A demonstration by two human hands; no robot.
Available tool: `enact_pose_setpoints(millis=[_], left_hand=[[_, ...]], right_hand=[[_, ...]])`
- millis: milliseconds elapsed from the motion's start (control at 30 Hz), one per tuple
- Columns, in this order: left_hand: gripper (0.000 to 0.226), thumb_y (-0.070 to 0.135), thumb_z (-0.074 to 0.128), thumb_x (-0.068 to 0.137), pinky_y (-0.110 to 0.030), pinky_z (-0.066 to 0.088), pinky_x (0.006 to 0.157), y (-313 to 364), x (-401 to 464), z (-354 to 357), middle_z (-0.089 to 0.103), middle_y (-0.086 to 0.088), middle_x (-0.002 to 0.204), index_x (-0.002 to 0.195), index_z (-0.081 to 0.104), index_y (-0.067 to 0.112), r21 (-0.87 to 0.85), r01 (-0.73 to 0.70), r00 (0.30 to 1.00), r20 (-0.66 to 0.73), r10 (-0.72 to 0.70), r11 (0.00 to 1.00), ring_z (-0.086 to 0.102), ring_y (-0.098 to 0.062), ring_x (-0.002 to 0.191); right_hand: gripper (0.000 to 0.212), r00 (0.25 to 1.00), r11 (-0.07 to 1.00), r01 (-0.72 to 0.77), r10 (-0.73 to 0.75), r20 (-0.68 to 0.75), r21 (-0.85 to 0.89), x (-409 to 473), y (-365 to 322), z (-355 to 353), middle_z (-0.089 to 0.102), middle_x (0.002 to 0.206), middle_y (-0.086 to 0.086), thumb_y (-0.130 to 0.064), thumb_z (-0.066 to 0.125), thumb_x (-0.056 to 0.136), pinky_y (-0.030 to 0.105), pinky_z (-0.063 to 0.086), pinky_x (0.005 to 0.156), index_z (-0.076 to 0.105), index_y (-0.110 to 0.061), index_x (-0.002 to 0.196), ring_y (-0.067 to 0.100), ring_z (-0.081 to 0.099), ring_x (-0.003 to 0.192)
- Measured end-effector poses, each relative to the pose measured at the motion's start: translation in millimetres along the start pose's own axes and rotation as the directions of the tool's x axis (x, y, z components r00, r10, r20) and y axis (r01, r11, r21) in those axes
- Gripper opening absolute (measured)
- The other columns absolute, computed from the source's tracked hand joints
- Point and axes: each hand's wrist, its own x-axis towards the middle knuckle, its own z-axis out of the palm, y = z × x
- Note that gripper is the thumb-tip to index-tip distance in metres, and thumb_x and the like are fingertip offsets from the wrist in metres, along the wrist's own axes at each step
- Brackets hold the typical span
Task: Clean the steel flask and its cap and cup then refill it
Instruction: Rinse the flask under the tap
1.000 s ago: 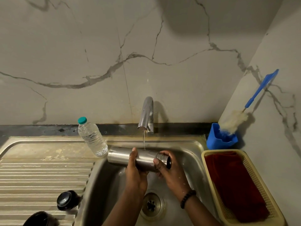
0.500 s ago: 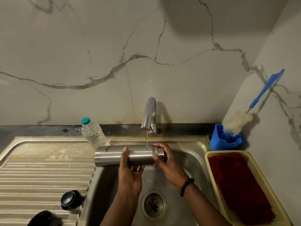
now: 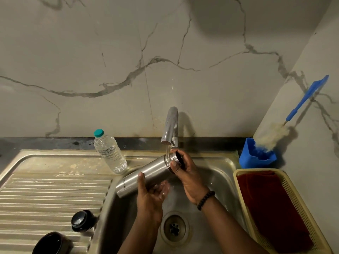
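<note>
The steel flask (image 3: 146,173) lies tilted over the sink basin (image 3: 216,173), its open mouth raised to the upper right under the tap (image 3: 169,125). A thin stream of water falls on the flask's neck. My left hand (image 3: 150,197) holds the flask's lower body from beneath. My right hand (image 3: 185,171) grips the neck near the mouth. The black cap (image 3: 81,219) stands on the ribbed draining board (image 3: 45,195) at the left. The dark cup (image 3: 49,242) sits at the bottom left edge, partly cut off.
A clear plastic water bottle (image 3: 110,153) with a teal lid leans at the sink's back left rim. A blue holder (image 3: 256,154) with a blue-handled bottle brush (image 3: 293,118) stands at the back right. A yellow basket (image 3: 302,217) with a red cloth lies right of the basin.
The flask has gone from lying level to tilted, mouth end up toward the tap and base down to the left. Both hands kept their hold.
</note>
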Motion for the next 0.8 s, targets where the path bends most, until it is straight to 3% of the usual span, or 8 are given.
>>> enact_pose_setpoints(millis=[133,167,233,300,500,600,700,800], left_hand=[[0.120,0.072,0.070,0.068,-0.052,0.036,0.115,2.6,3.0,-8.0,0.037,-0.026,0.150,0.150,0.018,0.001,0.561,-0.041,0.936,-0.268,0.228,0.827,0.040,-0.040,0.138],[0.127,0.079,0.067,0.065,-0.054,0.030,0.118,4.0,5.3,-13.9,0.029,-0.025,0.155,0.152,0.016,0.002,0.724,-0.164,0.894,-0.178,0.410,0.671,0.031,-0.040,0.144],[0.126,0.089,0.060,0.062,-0.054,0.024,0.120,6.2,20.1,-30.1,0.030,-0.018,0.158,0.153,0.025,0.010,0.884,-0.462,0.726,0.333,0.602,0.068,0.027,-0.036,0.147],[0.118,0.083,0.067,0.062,-0.048,0.024,0.120,12.4,35.0,-37.0,0.040,-0.006,0.154,0.153,0.028,0.019,0.742,-0.586,0.650,0.670,0.357,-0.325,0.037,-0.027,0.143],[0.073,0.038,0.085,0.058,-0.018,0.046,0.071,23.4,40.4,-28.9,0.061,0.015,0.107,0.122,0.053,0.025,0.668,-0.712,0.602,0.739,0.302,-0.216,0.062,-0.007,0.090],[0.070,0.042,0.084,0.060,-0.029,0.059,0.076,27.4,41.2,-32.6,0.067,0.010,0.106,0.121,0.052,0.031,0.737,-0.674,0.738,0.673,0.041,0.038,0.067,-0.005,0.089],[0.076,0.040,0.087,0.061,-0.031,0.059,0.087,33.6,37.3,-33.7,0.068,0.005,0.113,0.128,0.051,0.036,0.766,-0.594,0.756,0.636,-0.155,0.246,0.067,-0.005,0.099],[0.071,0.044,0.084,0.060,-0.029,0.060,0.076,21.4,29.0,-27.8,0.065,0.008,0.108,0.121,0.050,0.031,0.790,-0.605,0.795,0.605,0.038,0.099,0.067,-0.008,0.091]], right_hand=[[0.041,0.998,0.995,0.022,-0.027,-0.052,-0.096,3.7,-0.6,-5.0,0.059,0.125,-0.011,-0.036,0.069,0.081,0.043,0.051,0.101,0.060,-0.038,0.121,0.013,0.056,0.117],[0.040,0.998,0.993,0.035,-0.040,-0.044,-0.115,3.7,-0.7,-5.9,0.061,0.123,-0.011,-0.035,0.070,0.082,0.042,0.051,0.100,0.060,-0.036,0.121,0.012,0.057,0.116],[0.039,0.999,0.988,0.039,-0.041,-0.012,-0.151,2.3,0.2,-6.4,0.063,0.121,-0.014,-0.033,0.070,0.085,0.040,0.052,0.099,0.060,-0.033,0.123,0.010,0.057,0.116],[0.041,1.000,0.986,-0.002,0.003,0.007,-0.168,-0.3,2.2,-6.2,0.061,0.121,-0.018,-0.038,0.069,0.083,0.039,0.052,0.098,0.059,-0.035,0.123,0.007,0.057,0.115],[0.045,0.994,0.991,-0.106,0.108,-0.030,0.078,-3.9,9.3,-3.5,0.066,0.120,-0.001,-0.035,0.078,0.074,0.033,0.052,0.094,0.063,-0.024,0.115,0.019,0.060,0.114],[0.054,0.988,0.952,-0.150,0.133,0.079,0.266,-1.8,12.8,-3.0,0.067,0.118,0.013,-0.032,0.087,0.067,0.040,0.046,0.102,0.064,-0.013,0.113,0.026,0.061,0.114],[0.048,0.976,0.928,-0.171,0.116,0.182,0.331,1.5,12.2,-2.3,0.065,0.115,0.017,-0.021,0.082,0.074,0.043,0.045,0.104,0.062,-0.005,0.115,0.029,0.061,0.112],[0.027,0.984,0.963,-0.175,0.179,-0.005,0.203,8.9,8.7,8.2,0.067,0.100,0.013,-0.019,0.079,0.079,0.040,0.053,0.087,0.064,-0.013,0.100,0.027,0.063,0.097]])
